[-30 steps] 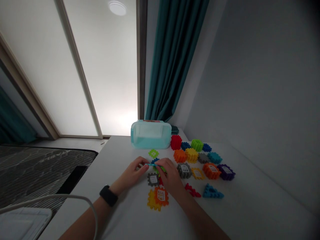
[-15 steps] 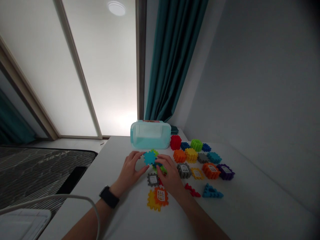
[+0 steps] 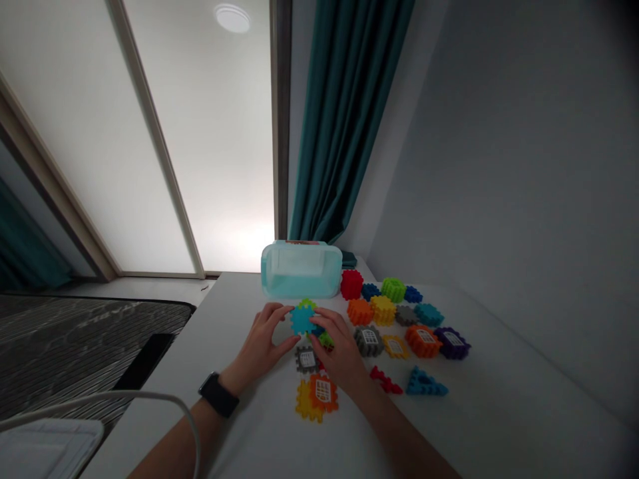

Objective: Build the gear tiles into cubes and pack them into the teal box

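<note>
A light-blue toothed building tile [image 3: 302, 319] sits between my two hands. My left hand [image 3: 264, 342] has its index finger and thumb curled at the tile's left edge. From the other side, my right hand [image 3: 342, 349] pinches at its right edge. A green tile [image 3: 307, 303] shows just behind the blue one, and another green piece [image 3: 326, 340] is partly covered by my right fingers. Nearer to me lie a grey window tile [image 3: 306, 359], an orange window tile [image 3: 324, 392] and a yellow tile [image 3: 306, 402] partly under the orange one.
A translucent turquoise box [image 3: 301, 269] stands at the back of the white table [image 3: 239, 293]. Stacks of coloured tiles spread to the right, among them a red stack [image 3: 352, 285] and a purple stack [image 3: 452, 343]. A pale cable [image 3: 150, 394] arcs at the lower left.
The light-blue tile has shifted slightly right and turned a little, so it covers more of the green tile behind. Both hands stay around it with little movement.
</note>
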`<state>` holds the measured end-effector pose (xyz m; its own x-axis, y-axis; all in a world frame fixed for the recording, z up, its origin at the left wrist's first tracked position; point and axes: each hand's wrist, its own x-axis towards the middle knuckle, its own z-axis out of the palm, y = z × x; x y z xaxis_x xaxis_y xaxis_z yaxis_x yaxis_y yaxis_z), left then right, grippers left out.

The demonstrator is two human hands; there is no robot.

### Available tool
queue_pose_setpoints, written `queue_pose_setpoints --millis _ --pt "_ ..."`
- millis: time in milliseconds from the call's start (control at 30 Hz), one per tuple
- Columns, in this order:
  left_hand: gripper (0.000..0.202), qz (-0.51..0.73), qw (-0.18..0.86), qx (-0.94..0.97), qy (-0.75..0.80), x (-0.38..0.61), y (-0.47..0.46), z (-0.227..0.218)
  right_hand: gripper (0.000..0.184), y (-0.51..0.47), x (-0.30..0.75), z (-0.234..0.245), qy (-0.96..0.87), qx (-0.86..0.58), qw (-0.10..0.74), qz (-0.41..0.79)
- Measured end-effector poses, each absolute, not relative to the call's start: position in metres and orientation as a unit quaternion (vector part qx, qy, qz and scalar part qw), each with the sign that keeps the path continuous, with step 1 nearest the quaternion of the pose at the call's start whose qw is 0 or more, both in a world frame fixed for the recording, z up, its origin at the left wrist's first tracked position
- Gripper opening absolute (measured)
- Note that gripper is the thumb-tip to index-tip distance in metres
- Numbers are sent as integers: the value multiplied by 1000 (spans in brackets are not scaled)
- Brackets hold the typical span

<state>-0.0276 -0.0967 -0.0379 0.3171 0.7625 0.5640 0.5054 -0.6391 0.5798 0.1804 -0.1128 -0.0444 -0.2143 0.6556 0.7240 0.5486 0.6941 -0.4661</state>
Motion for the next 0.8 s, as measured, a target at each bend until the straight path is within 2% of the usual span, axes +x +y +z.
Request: queue_pose_setpoints --millis 367,633,800 --pt "51 412 148 804 402 -27 -97 -40 28 -115 179 -43 -780 -390 487 40" --pt "46 380 9 842 384 -29 -95 -26 26 -116 186 -36 -799 -389 456 -39" --pt "46 382 -5 843 378 -16 -94 -16 27 -116 200 -24 -807 -392 434 -86"
